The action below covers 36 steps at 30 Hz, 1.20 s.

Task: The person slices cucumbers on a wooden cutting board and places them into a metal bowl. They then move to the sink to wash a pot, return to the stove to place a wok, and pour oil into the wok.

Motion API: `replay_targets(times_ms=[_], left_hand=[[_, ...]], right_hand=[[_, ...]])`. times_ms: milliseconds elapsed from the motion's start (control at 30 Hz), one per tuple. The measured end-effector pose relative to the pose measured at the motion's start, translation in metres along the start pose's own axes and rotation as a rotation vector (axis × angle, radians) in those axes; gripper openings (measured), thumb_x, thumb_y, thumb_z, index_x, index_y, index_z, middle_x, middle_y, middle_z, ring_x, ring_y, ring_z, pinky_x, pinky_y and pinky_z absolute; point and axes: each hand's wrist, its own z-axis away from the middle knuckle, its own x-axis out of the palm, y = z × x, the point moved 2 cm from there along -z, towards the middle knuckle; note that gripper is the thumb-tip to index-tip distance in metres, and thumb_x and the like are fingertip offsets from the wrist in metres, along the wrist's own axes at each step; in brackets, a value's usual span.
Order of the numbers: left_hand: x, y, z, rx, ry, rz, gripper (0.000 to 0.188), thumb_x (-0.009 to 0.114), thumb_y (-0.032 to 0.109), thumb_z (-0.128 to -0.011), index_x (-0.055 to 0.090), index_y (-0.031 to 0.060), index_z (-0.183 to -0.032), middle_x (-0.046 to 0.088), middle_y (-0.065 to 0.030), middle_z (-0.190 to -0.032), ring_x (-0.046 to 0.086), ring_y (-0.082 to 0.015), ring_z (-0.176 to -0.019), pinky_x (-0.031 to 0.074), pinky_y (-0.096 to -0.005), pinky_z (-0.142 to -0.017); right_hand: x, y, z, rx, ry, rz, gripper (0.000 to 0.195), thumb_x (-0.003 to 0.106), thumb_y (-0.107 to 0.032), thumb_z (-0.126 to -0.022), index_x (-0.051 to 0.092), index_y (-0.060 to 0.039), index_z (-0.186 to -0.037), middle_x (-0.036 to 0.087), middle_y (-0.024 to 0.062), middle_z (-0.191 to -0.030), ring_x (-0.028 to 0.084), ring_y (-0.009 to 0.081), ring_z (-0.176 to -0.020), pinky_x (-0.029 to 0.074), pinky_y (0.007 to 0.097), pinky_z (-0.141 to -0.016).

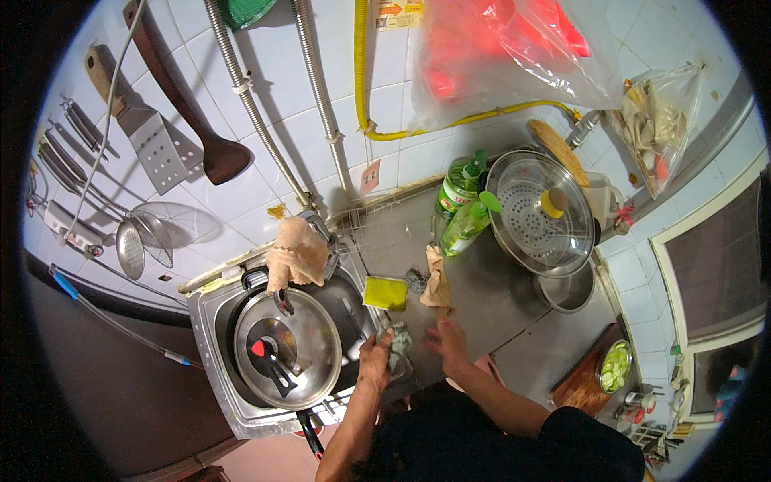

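At the right rim of the steel sink (pixel 220 391), my left hand (pixel 374 361) grips a crumpled grey-green cloth (pixel 399 344). My right hand (pixel 452 346) is over the counter just right of the cloth, slightly blurred, fingers apart and holding nothing visible. Beyond the hands lie a yellow-green sponge (pixel 385 293), a steel wool scourer (pixel 415 281) and a folded beige cloth (pixel 437 282). A pan with a steel-and-glass lid (pixel 319 325) sits in the sink, its black handle (pixel 309 434) pointing towards me. Over the faucet hangs a tan cloth (pixel 295 253).
Green pump bottles (pixel 464 232) stand near the wall, beside a steamer with a glass lid (pixel 518 235). A steel pot (pixel 566 289) is close by. At right, a bowl of sliced green vegetable (pixel 615 367) rests on a wooden cutting board (pixel 578 385). Utensils, including a perforated turner (pixel 153 144), hang left.
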Motion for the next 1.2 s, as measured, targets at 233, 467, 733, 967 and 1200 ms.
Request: replay_targets(times_ms=[233, 467, 733, 967, 1200], left_hand=[[0.062, 0.060, -0.055, 0.144, -0.332, 0.550, 0.060, 0.070, 0.020, -0.095, 0.042, -0.0019, -0.144, 0.054, -0.0168, -0.136, 0.051, -0.0308, -0.130, 0.046, -0.0389, -0.105], [0.020, 0.026, -0.019, 0.242, -0.385, 0.337, 0.032, 0.059, 0.014, -0.101, 0.057, -0.0022, -0.128, 0.068, -0.0162, -0.112, 0.069, -0.0258, -0.095, 0.059, -0.0380, -0.083], [-0.064, -0.008, 0.050, 0.252, -0.314, 0.297, 0.037, 0.063, 0.021, -0.100, 0.060, -0.0029, -0.127, 0.070, -0.0166, -0.111, 0.070, -0.0251, -0.092, 0.060, -0.0390, -0.081], [-0.103, -0.040, 0.073, 0.241, -0.248, 0.417, 0.033, 0.066, 0.019, -0.097, 0.063, -0.0019, -0.123, 0.070, -0.0169, -0.108, 0.070, -0.0246, -0.089, 0.061, -0.0374, -0.078], [-0.114, -0.049, 0.087, 0.243, -0.194, 0.482, 0.036, 0.068, 0.020, -0.096, 0.063, -0.0022, -0.124, 0.070, -0.0167, -0.108, 0.070, -0.0247, -0.089, 0.061, -0.0366, -0.078]], right_hand=[[-0.006, -0.027, -0.052, 0.046, -0.028, -0.132, 0.055, 0.051, -0.028, -0.103, 0.029, -0.0084, -0.151, 0.045, 0.0110, -0.134, 0.054, 0.0309, -0.119, 0.054, 0.0451, -0.097], [0.047, -0.048, -0.165, -0.079, -0.394, -0.715, 0.056, 0.045, -0.028, -0.107, 0.022, -0.0119, -0.156, 0.038, 0.0138, -0.149, 0.044, 0.0315, -0.135, 0.040, 0.0464, -0.114], [0.053, -0.065, -0.185, -0.653, 0.203, 0.385, 0.034, 0.057, -0.006, -0.097, 0.053, -0.0075, -0.131, 0.062, 0.0097, -0.116, 0.063, 0.0245, -0.104, 0.053, 0.0395, -0.086], [0.094, -0.096, -0.134, -1.122, 0.117, 1.249, 0.029, 0.073, -0.016, -0.087, 0.064, -0.0081, -0.113, 0.059, 0.0139, -0.108, 0.063, 0.0369, -0.097, 0.052, 0.0507, -0.079], [0.085, -0.101, -0.105, -1.054, 0.055, 1.415, 0.037, 0.076, -0.024, -0.083, 0.063, -0.0093, -0.114, 0.052, 0.0148, -0.118, 0.056, 0.0336, -0.114, 0.052, 0.0491, -0.085]])
